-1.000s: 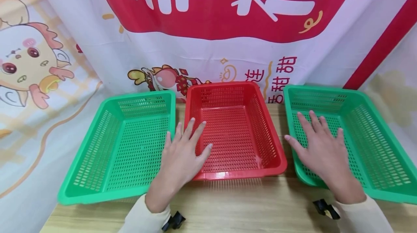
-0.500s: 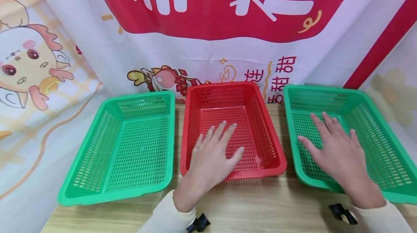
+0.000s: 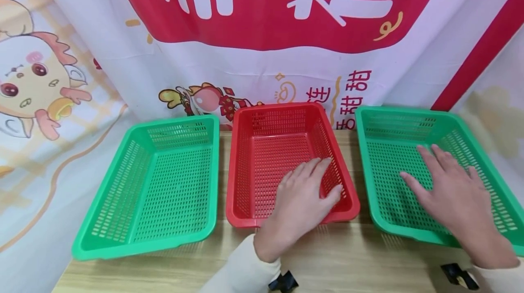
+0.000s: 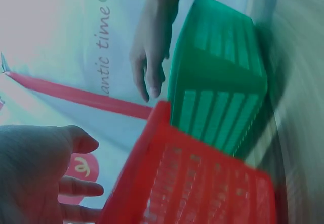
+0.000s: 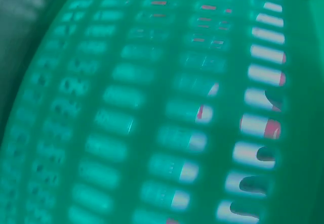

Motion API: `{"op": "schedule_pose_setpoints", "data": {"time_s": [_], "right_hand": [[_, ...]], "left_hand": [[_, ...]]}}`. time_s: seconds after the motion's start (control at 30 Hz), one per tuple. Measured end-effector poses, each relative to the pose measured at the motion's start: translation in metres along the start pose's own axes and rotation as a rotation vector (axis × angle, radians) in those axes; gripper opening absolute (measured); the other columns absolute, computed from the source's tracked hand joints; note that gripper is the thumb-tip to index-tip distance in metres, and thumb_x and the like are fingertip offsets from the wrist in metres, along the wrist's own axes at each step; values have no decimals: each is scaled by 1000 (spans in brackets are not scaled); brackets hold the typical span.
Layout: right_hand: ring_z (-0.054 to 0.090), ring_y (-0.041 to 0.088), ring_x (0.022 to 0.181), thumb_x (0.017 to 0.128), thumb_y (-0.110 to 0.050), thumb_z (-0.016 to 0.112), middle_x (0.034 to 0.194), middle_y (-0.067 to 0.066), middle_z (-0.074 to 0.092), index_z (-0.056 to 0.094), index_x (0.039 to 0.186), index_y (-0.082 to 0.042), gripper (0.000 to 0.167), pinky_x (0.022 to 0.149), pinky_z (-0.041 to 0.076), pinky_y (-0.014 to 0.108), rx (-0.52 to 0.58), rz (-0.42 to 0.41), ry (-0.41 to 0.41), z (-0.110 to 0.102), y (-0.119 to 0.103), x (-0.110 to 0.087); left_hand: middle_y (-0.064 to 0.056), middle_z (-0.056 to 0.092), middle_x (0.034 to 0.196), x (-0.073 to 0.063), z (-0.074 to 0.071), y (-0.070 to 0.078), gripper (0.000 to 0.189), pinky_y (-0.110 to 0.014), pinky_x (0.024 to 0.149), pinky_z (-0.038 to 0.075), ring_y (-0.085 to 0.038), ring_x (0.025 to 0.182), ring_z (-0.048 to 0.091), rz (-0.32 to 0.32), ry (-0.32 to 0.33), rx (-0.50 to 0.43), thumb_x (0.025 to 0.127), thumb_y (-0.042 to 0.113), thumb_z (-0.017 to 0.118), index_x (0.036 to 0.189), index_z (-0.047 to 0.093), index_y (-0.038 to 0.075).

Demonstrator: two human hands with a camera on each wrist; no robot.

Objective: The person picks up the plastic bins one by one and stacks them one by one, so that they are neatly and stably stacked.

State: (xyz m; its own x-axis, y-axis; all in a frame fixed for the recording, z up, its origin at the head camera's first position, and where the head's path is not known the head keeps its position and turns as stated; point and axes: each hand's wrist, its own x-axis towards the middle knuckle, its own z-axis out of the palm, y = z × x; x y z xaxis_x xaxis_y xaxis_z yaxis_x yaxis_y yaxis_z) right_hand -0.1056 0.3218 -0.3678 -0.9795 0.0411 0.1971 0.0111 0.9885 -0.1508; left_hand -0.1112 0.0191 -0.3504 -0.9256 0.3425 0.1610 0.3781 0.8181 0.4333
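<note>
My left hand [image 3: 302, 198] hovers over the near right part of a red plastic basket [image 3: 242, 165], fingers spread and holding nothing. In the left wrist view that hand [image 4: 35, 171] is beside the red basket's rim [image 4: 162, 118], thumb and fingers apart. Above the right-hand green basket [image 3: 365, 165] is my right hand [image 3: 458, 195], its fingers fanned out with nothing in them. The right wrist view is filled by the slotted wall of a green basket [image 5: 152, 82]; dark shapes show through some slots, too unclear to name.
Another green basket [image 3: 216, 170] stands left of the red one. All three sit on a wooden tabletop [image 3: 327, 256], with narrow gaps between them. A printed cloth [image 3: 262, 63] hangs behind, and more cloth [image 3: 49, 184] covers the left side.
Both hands have moved right: the left from the red basket's left rim across to its right side, the right farther over its green basket. The baskets have stayed in place.
</note>
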Motion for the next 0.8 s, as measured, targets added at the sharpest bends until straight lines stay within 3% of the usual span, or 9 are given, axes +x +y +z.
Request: {"op": "schedule_pose_setpoints", "data": {"time_s": [0.13,0.37,0.53,0.7,0.8], "right_hand": [[25,55,151,104,-55,55,163,35,28,24,165,-3,86,115,18,82,-12,-7,30,0,13,-1],[36,59,143,104,-49,59,158,39,34,33,159,6,82,108,34,78,-20,-23,107,2,38,-4],[37,63,138,107,-52,51,158,41,32,29,160,5,81,104,33,82,25,3,129,1,49,-6],[44,69,123,108,-58,44,149,44,42,36,156,7,81,99,38,81,38,-17,239,8,64,-4],[44,69,124,108,-63,34,145,46,44,38,153,10,86,103,37,79,69,-36,304,14,76,-3]], "left_hand": [[4,58,152,5,6,12,60,-49,116,49,-19,141,55,-7,2,-54,99,50,63,154,52,28],[7,59,151,17,19,29,58,-46,117,48,-18,142,54,-25,-4,-154,99,50,65,152,55,27],[7,57,153,23,26,37,57,-44,117,47,-17,143,52,-6,10,-222,101,48,63,153,53,26],[6,57,152,30,30,45,61,-39,113,51,-14,139,55,18,14,-278,102,46,64,156,49,23],[6,56,153,33,32,50,64,-38,111,53,-13,137,56,16,10,-297,102,46,65,158,46,23]]}}
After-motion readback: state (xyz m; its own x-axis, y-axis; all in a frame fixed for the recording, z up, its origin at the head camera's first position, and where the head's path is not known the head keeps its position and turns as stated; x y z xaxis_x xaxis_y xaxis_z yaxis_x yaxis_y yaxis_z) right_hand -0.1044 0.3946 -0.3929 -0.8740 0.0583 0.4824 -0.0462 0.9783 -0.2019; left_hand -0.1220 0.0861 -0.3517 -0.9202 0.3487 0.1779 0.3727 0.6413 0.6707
